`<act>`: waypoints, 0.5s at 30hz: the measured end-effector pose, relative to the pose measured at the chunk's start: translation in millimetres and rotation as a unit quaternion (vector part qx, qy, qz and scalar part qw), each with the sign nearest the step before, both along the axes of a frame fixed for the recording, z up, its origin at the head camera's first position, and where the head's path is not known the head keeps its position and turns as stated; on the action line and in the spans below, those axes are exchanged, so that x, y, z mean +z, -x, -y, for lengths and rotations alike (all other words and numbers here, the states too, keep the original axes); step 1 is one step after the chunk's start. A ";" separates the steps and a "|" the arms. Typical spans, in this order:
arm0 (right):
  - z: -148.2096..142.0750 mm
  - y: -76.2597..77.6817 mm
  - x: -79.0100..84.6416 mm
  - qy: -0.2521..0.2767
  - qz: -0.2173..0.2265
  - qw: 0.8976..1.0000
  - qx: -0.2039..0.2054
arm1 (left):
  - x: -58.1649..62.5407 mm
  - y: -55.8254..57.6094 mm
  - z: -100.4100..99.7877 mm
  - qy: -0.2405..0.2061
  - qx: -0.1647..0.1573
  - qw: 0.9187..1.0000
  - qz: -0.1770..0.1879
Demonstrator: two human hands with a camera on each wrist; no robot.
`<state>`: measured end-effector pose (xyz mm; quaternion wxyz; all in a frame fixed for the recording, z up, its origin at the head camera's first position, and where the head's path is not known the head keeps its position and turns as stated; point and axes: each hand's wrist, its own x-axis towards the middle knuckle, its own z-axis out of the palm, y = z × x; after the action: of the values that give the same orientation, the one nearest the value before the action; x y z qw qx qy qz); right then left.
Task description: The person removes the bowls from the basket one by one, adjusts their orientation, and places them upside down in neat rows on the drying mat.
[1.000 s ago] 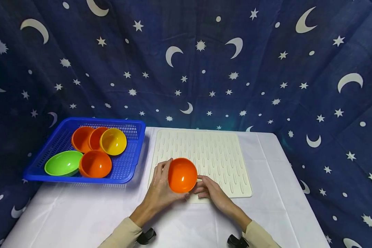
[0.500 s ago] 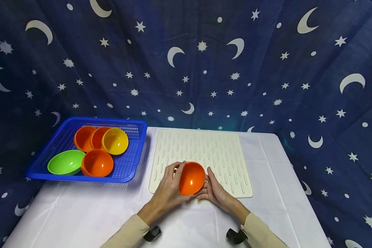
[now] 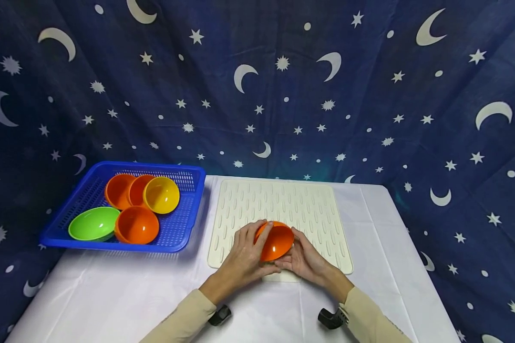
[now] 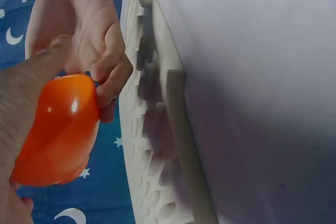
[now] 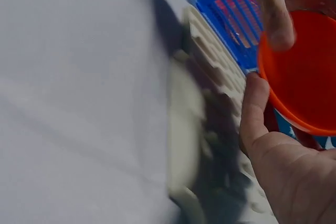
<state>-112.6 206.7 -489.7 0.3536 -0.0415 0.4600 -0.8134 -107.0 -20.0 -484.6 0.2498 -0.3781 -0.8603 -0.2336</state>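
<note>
An orange bowl [image 3: 280,243] is held between both hands over the near part of a cream ridged mat [image 3: 240,205], its opening tilted toward the head camera. My left hand [image 3: 245,255] grips it from the left, with a finger reaching over the rim. On the other side, my right hand [image 3: 312,263] holds the bowl's right side, fingers partly hidden behind and beneath it. The right wrist view shows the right hand [image 5: 294,174] at the rim of the bowl [image 5: 307,72]. In the left wrist view the bowl [image 4: 58,135] shows its glossy outside.
On the left stands a blue plastic basket [image 3: 177,233] with a green bowl [image 3: 93,225], a yellow bowl [image 3: 162,195] and several orange bowls [image 3: 137,226]. A white cloth [image 3: 124,295] covers the table. Behind hangs a dark blue curtain [image 3: 223,43] with moons and stars.
Both hands have shifted a little to the right with the orange bowl, which has turned and tilted. The right hand has closed in from fingertip contact to a fuller hold.
</note>
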 end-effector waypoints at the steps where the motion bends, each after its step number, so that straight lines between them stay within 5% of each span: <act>1: -1.7 1.0 2.0 0.001 -0.002 1.000 -0.004 | 0.5 0.2 -0.8 0.002 0.004 1.000 0.001; 9: -13.0 6.7 15.5 -0.004 -0.026 0.999 -0.024 | 3.7 1.6 -3.1 -0.031 0.015 0.999 -0.005; 15: -17.5 11.9 21.9 -0.004 -0.020 0.999 -0.042 | 7.3 4.5 -8.7 -0.054 0.003 0.998 0.039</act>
<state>-124.5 224.2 -467.8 0.3099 -0.0373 0.4714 -0.8249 -111.4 -11.4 -477.3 0.2368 -0.3518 -0.8568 -0.2934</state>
